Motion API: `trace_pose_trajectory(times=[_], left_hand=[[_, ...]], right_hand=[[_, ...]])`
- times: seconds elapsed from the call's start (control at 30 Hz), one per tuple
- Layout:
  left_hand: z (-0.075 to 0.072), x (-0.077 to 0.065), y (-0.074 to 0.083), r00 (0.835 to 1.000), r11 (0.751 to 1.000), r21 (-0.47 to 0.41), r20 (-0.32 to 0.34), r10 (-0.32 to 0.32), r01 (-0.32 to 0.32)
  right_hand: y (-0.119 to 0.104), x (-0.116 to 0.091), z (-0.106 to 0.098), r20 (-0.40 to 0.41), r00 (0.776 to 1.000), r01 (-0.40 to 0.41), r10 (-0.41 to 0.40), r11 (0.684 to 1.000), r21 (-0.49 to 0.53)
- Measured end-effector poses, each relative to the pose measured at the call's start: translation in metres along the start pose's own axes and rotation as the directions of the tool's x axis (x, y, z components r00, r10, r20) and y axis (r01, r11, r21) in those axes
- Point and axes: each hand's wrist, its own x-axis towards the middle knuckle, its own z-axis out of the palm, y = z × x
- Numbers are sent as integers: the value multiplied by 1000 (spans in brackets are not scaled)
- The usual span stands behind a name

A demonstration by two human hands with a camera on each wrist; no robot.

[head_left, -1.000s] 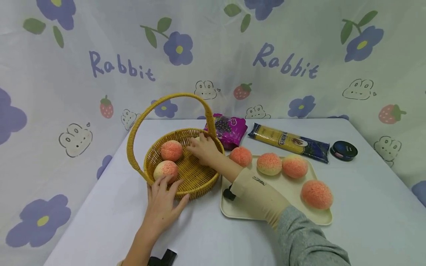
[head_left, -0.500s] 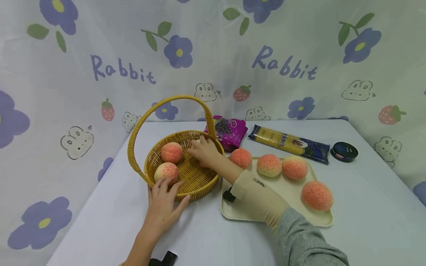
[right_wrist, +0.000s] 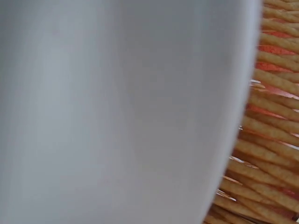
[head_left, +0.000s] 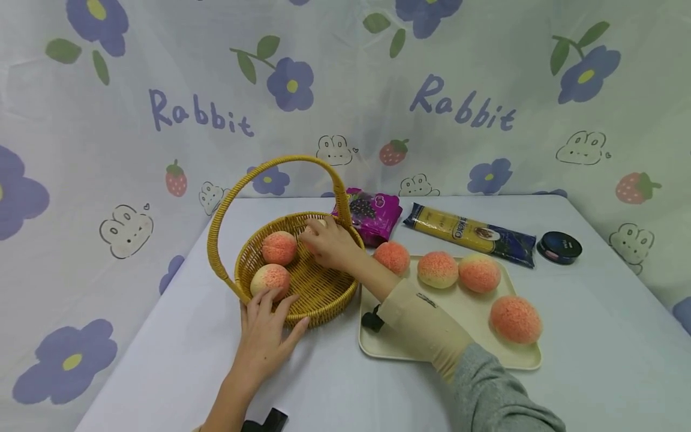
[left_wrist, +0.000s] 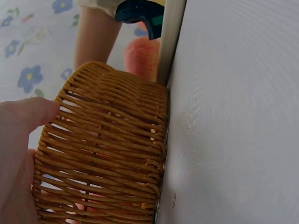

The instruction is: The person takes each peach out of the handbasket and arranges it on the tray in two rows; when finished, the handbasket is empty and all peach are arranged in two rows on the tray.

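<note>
The wicker basket (head_left: pixel 324 313) is touched by the spread-fingered left hand (head_left: pixel 263 339); inside, a peach (head_left: pixel 315 225) is pinched by the right hand (head_left: pixel 333 245)

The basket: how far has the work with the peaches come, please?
Looks done: two peaches lie in the basket. In progress: the right hand holds a third peach, partly hidden, inside it. To go, if the basket is being filled: four peaches on the tray.

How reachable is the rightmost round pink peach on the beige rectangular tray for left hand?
Probably not directly: the left hand holds the yellow wicker basket, and the beige-sleeved right forearm crosses between it and the peach.
</note>
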Motion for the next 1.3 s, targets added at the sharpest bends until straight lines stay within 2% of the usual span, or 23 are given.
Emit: trace_pose_trajectory(times=[0.1,0.4,0.6,0.83,1.1,1.3], left_hand=[[0,0,0,1000,1000,-2,3,-2,2],[-1,1,0,1000,1000,-8,16,-7,7],[-1,2,0,1000,1000,-6,11,-2,2],[-2,1,1,1000,1000,-9,2,1,-1],[-1,1,1,1000,1000,-16,-3,0,0],[0,1,0,1000,1000,-21,6,-4,4]], right_hand=[[1,-1,-1,-50,999,20,-19,1000,22],[4,-5,-8,-116,992,54,-45,996,73],[4,-12,-21,-117,993,45,-33,994,105],[1,-27,-42,-118,993,43,-20,980,194],[-1,-47,-62,-170,984,81,-46,975,205],[2,-67,-72,-179,983,78,-38,973,219]])
